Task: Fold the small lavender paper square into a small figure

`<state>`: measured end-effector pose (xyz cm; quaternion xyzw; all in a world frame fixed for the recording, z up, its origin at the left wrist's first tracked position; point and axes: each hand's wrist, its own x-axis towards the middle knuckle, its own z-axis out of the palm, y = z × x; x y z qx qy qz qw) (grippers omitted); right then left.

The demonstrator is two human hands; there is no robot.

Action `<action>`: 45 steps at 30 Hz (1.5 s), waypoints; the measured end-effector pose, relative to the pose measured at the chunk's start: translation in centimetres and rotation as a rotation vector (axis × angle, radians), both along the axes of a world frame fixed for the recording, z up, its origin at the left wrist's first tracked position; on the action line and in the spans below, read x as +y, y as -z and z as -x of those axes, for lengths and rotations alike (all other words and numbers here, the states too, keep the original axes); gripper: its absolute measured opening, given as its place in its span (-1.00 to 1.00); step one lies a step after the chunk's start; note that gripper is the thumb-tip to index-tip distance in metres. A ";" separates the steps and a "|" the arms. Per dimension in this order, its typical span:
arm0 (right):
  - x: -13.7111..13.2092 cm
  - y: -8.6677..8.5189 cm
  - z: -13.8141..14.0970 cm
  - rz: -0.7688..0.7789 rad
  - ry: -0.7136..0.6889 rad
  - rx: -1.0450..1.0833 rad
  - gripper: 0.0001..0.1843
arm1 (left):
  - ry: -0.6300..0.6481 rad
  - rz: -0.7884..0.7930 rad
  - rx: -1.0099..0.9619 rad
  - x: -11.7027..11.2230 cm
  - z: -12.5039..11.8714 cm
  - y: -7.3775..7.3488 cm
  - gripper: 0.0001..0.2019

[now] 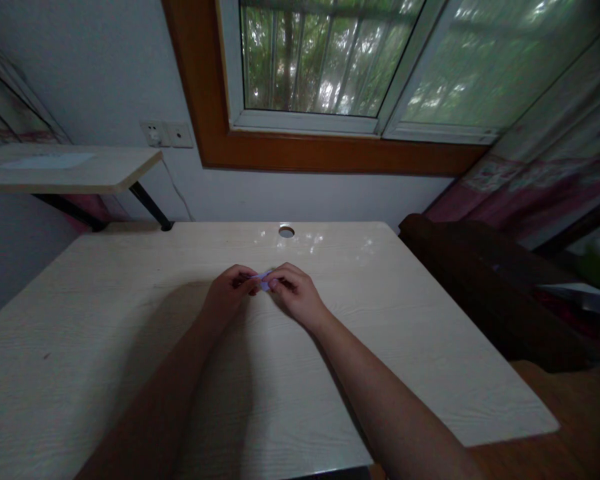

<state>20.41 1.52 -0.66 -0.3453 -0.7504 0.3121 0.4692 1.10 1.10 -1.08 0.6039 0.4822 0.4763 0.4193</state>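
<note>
Between my two hands, over the far middle of the pale wood-grain desk [380,373], is a small light-purple piece [265,284], thin and perhaps folded like paper. My left hand [229,288] pinches its left end with thumb and fingers. On the other side, my right hand [295,288] grips the right end, fingers curled over it. Most of the piece is covered by my fingertips, so its full shape cannot be made out. Both forearms reach in from the near edge.
A round cable hole [287,231] lies near the desk's back edge. At the left a raised shelf [130,163] on black legs carries a white sheet [50,161]. Behind are a wall socket [166,134] and a window [325,67]. Dark brown furniture [470,280] stands at the right.
</note>
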 end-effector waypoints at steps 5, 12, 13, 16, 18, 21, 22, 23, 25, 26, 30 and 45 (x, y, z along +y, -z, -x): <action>0.2 0.1 0.0 0.015 0.005 0.033 -0.86 | 0.021 0.037 -0.044 -0.1 0.0 -0.1 -0.73; 0.1 0.2 0.1 0.015 0.003 0.023 -0.87 | 0.041 0.066 -0.046 -0.4 -0.2 -0.4 -0.79; 0.1 0.2 0.1 0.009 0.000 0.023 -0.86 | 0.039 0.069 -0.050 -0.5 -0.2 -0.5 -0.80; 0.1 0.1 0.1 -0.007 -0.008 0.017 -0.86 | 0.024 0.064 -0.044 -0.4 -0.2 -0.6 -0.82; 0.1 0.0 0.1 -0.012 -0.004 0.010 -0.85 | 0.006 0.058 -0.039 -0.4 -0.2 -0.6 -0.81; 0.0 -0.1 0.1 -0.015 0.017 0.006 -0.84 | -0.022 0.055 -0.036 -0.4 0.0 -0.8 -0.79; 0.0 -0.1 0.1 -0.014 0.025 0.003 -0.84 | -0.029 0.054 -0.035 -0.4 0.0 -0.9 -0.79; 0.0 -0.1 0.1 -0.012 0.031 0.000 -0.84 | -0.034 0.051 -0.040 -0.4 0.0 -0.9 -0.79; 0.0 0.0 0.1 -0.007 0.035 -0.003 -0.84 | -0.044 0.043 -0.064 -0.5 0.0 -1.0 -0.78; 0.0 0.0 0.1 -0.006 0.033 -0.002 -0.84 | -0.043 0.039 -0.081 -0.6 0.0 -1.0 -0.78; 0.1 0.1 0.1 0.001 0.028 -0.001 -0.86 | 0.000 0.034 -0.100 -0.5 -0.1 -0.8 -0.75; -0.1 0.1 0.2 0.066 -0.005 0.021 -0.89 | 0.011 0.006 -0.113 -0.3 0.1 -0.2 -0.82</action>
